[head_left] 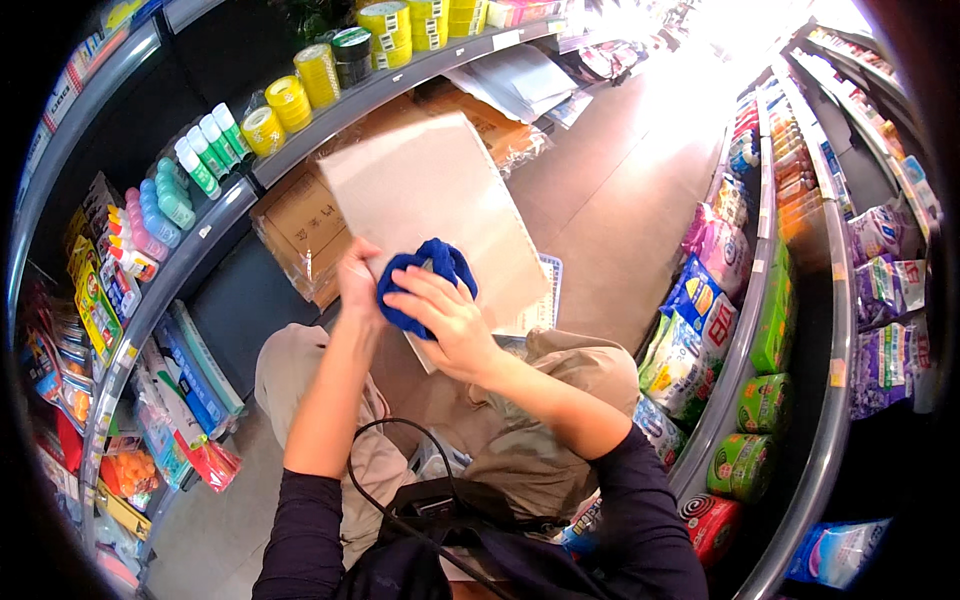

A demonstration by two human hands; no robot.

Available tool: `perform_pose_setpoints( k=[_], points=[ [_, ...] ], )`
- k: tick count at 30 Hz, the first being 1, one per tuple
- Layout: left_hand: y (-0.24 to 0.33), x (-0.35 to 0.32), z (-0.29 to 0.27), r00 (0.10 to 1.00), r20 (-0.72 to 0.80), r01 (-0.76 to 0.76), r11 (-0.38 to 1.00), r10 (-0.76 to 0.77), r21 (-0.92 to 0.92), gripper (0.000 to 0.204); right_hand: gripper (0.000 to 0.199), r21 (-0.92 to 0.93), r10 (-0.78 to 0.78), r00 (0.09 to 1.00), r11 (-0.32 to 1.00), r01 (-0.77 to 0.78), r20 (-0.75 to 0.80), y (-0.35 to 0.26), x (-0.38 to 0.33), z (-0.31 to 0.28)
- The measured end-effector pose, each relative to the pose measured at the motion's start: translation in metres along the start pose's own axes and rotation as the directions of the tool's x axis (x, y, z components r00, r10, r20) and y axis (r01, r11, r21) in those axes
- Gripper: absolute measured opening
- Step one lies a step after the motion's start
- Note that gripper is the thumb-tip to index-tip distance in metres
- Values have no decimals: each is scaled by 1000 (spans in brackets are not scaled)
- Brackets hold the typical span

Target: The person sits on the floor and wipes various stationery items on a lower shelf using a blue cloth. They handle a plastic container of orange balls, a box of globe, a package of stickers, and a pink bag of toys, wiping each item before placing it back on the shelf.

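Observation:
A pale beige, flat pad or board [425, 185] is tilted in front of me, above my bent knees. My left hand [360, 280] is closed on its near left edge, with some fingers hidden behind it. My right hand [440, 310] lies over a bunched blue cloth [437, 258], pressing it against the pad's lower part; the fingers are bent over the cloth. Beneath the pad's right side, a white sheet or book with a blue border [551, 285] shows in part.
On the left shelf stand yellow tape rolls [318, 75], glue sticks [212, 145] and glue bottles [150, 205]. Behind the pad are a plastic-wrapped brown carton [305, 225] and grey-white sheets [515, 80]. Packaged goods [690, 345] line the right shelves. A black cable [395, 420] crosses my lap.

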State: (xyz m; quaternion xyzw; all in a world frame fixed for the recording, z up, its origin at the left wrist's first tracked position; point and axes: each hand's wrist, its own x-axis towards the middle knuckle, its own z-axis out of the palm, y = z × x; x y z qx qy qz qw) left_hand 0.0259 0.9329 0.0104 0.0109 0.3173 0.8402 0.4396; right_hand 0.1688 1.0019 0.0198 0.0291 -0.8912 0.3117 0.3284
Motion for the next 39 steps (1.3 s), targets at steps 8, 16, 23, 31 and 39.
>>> perform_pose_setpoints(
  k=[8, 16, 23, 31, 39],
  points=[
    [15, -4, -2, 995, 98, 11, 977, 10, -213, 56, 44, -240, 104, 959, 956, -170, -264, 73, 25, -54],
    [19, 7, -25, 990, -129, -93, 970, 65, -223, 43, 43, -292, -217, 976, 935, 199, -29, -23, -10, -10],
    [0, 1, -21, 961, -276, -76, 978, 20, -193, 39, 39, -386, -139, 928, 922, -6, -346, 29, 22, -71],
    [0, -8, -6, 998, -55, 0, 983, -11, -184, 39, 40, -23, 201, 726, 958, -286, -657, 51, 13, -96],
    [-49, -18, 11, 957, 142, -287, 887, 252, 361, 53, 63, -397, -243, 970, 893, 210, -33, 34, 8, -27]
  ],
)
